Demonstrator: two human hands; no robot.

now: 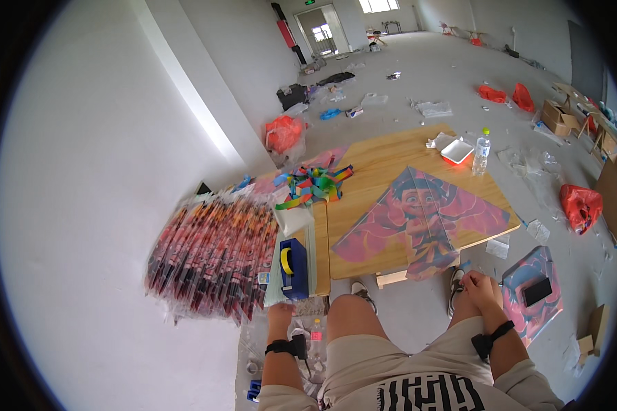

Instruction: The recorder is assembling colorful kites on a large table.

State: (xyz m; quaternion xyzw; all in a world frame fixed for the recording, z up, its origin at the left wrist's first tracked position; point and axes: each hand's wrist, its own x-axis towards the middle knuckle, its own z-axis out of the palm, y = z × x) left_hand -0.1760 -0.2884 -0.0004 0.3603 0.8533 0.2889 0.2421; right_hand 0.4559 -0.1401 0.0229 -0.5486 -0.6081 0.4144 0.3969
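Note:
A kite printed with a cartoon character in pink and purple lies spread on the wooden table, its lower end hanging over the front edge. My right hand is above my right knee, just right of that end, fingers curled; whatever they hold, if anything, is too small to make out. At the table's near left corner is my left hand, its fingers mostly hidden. It is just below a blue tape dispenser with a yellow core. Rainbow-coloured ribbons lie bunched behind the dispenser.
A thick row of plastic-wrapped, kite-like packs fills the left side. A bottle and a white-and-red tray stand at the table's far right. A phone rests on a printed panel at right. Red bags and wrappers litter the floor.

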